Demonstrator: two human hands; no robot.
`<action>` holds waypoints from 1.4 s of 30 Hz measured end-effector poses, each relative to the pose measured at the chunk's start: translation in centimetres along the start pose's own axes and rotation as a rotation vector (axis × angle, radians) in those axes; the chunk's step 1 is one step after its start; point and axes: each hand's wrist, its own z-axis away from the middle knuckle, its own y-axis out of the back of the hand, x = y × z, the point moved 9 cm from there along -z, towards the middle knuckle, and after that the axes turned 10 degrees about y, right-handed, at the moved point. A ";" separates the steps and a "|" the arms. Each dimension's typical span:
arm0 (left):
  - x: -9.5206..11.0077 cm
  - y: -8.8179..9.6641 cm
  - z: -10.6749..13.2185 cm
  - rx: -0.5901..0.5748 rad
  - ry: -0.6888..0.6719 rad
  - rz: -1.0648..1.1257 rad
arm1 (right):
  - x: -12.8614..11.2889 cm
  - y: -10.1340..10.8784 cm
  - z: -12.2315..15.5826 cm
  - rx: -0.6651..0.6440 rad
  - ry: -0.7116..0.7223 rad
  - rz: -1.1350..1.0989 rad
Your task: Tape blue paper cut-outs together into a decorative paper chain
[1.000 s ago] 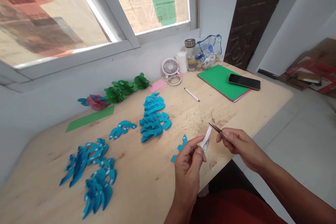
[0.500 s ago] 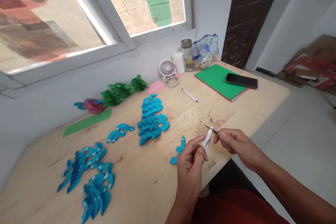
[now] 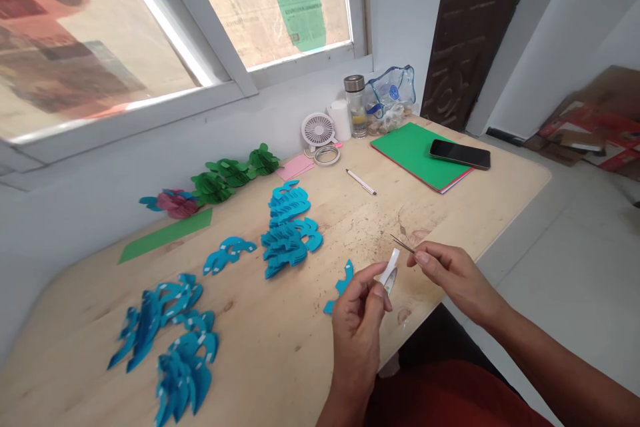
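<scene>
Narrow white strip of paper-like material (image 3: 389, 267) is held above the near edge of the pale wooden table (image 3: 260, 347), pinched between thumb and fingers of the left hand (image 3: 357, 320); a curved, pale piece (image 3: 391, 280) is gripped just behind it, its kind unclear. Slender dark metal tweezers (image 3: 403, 244) are pinched between thumb and fingertips of the right hand (image 3: 450, 273), the other fingers curled; the 2 tips are parted, near the strip's upper end, apart from it. A scalloped blue paper cutout (image 3: 343, 285) with white patches is seen on the table just beside the left hand. Farther left, 2 fanned bunches of blue paper cutouts (image 3: 187, 373) are laid. Beyond the hands, a slim white pen (image 3: 361, 181) is noted, and a black phone (image 3: 460, 154) rested on a flat green sheet (image 3: 417, 159).
</scene>
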 end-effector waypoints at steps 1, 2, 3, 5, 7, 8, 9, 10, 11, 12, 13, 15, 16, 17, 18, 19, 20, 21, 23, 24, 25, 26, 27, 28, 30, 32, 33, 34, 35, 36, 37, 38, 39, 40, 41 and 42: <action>0.0 0.1 0.0 0.006 -0.010 0.006 | 0.1 -0.1 0.0 -0.007 0.011 0.005; 0.1 0.2 0.0 0.008 -0.022 0.012 | 0.1 -0.2 0.1 -0.017 0.019 0.010; 0.2 0.2 0.0 0.007 -0.035 0.021 | 0.2 -0.4 0.2 -0.025 0.023 0.016; 0.3 0.2 0.1 0.001 -0.055 0.040 | 0.4 -0.6 0.3 -0.039 0.025 0.028; 0.3 0.1 0.1 -0.005 -0.069 0.049 | 0.5 -0.8 0.4 -0.055 0.024 0.033; 0.4 0.0 0.1 -0.011 -0.073 0.048 | 0.5 -0.9 0.5 -0.061 0.024 0.035; 0.3 -0.1 0.1 -0.018 -0.077 0.045 | 0.5 -0.9 0.5 -0.066 0.024 0.037; 0.3 -0.1 0.1 -0.026 -0.080 0.039 | 0.4 -0.9 0.5 -0.068 0.026 0.037; 0.3 -0.2 0.1 -0.033 -0.079 0.032 | 0.4 -0.9 0.5 -0.067 0.028 0.037; 0.2 -0.3 0.1 -0.039 -0.076 0.025 | 0.3 -0.9 0.5 -0.062 0.034 0.035; 0.2 -0.4 0.0 -0.043 -0.073 0.019 | 0.1 -0.9 0.5 -0.059 0.040 0.031; 0.1 -0.4 0.0 -0.041 -0.070 0.011 | -0.1 -0.8 0.5 -0.051 0.055 0.021; 0.1 -0.4 0.0 -0.039 -0.069 0.010 | -0.3 -0.8 0.5 -0.047 0.060 0.018; 0.1 -0.4 0.0 -0.038 -0.070 0.009 | -0.3 -0.8 0.5 -0.045 0.063 0.016; 0.1 -0.4 0.0 -0.037 -0.072 0.009 | -0.4 -0.8 0.5 -0.043 0.066 0.016; 0.2 -0.3 0.0 -0.035 -0.071 0.009 | -0.5 -0.8 0.5 -0.042 0.068 0.017; 0.1 -0.3 0.0 -0.034 -0.069 0.008 | -0.5 -0.8 0.5 -0.040 0.072 0.019; 0.1 -0.3 0.0 -0.033 -0.064 0.007 | -0.6 -0.8 0.5 -0.039 0.077 0.022; -0.1 -0.3 0.0 -0.032 -0.057 0.004 | -0.7 -0.8 0.5 -0.039 0.093 0.037; -0.1 -0.3 -0.1 -0.034 -0.055 0.004 | -0.8 -0.8 0.5 -0.038 0.105 0.048; -0.1 -0.3 -0.1 -0.037 -0.055 0.004 | -0.9 -0.8 0.5 -0.037 0.116 0.063; -0.2 -0.3 -0.1 -0.041 -0.056 0.004 | -0.9 -0.7 0.5 -0.035 0.128 0.080; -0.2 -0.3 -0.1 -0.042 -0.058 0.004 | -1.0 -0.7 0.5 -0.031 0.138 0.099; -0.2 -0.3 -0.1 -0.044 -0.057 0.004 | -1.1 -0.6 0.5 -0.025 0.147 0.117; -0.2 -0.3 -0.1 -0.047 -0.052 0.002 | -1.1 -0.5 0.5 -0.011 0.154 0.150; -0.3 -0.3 -0.1 -0.051 -0.048 0.007 | -1.1 -0.3 0.5 -0.003 0.154 0.177; -0.3 -0.3 -0.1 -0.052 -0.050 0.013 | -1.0 -0.3 0.5 -0.002 0.152 0.188; -0.3 -0.3 -0.1 -0.050 -0.052 0.020 | -1.0 -0.3 0.5 -0.002 0.151 0.197; -0.3 -0.2 -0.1 -0.045 -0.057 0.030 | -1.0 -0.3 0.5 -0.007 0.148 0.203; -0.3 -0.2 -0.1 -0.042 -0.060 0.041 | -1.0 -0.3 0.5 -0.013 0.147 0.206; -0.3 -0.1 -0.1 -0.038 -0.061 0.053 | -1.0 -0.4 0.5 -0.019 0.145 0.207; -0.3 -0.1 0.0 -0.034 -0.061 0.066 | -1.1 -0.5 0.5 -0.023 0.144 0.206; -0.3 0.0 0.0 -0.032 -0.061 0.082 | -1.1 -0.6 0.5 -0.027 0.142 0.203; -0.3 0.1 0.0 -0.030 -0.063 0.098 | -1.1 -0.7 0.5 -0.031 0.139 0.200; -0.2 0.2 -0.1 -0.025 -0.068 0.114 | -1.1 -0.7 0.5 -0.032 0.136 0.198; -0.1 0.3 -0.1 -0.020 -0.076 0.129 | -1.1 -0.8 0.6 -0.034 0.133 0.197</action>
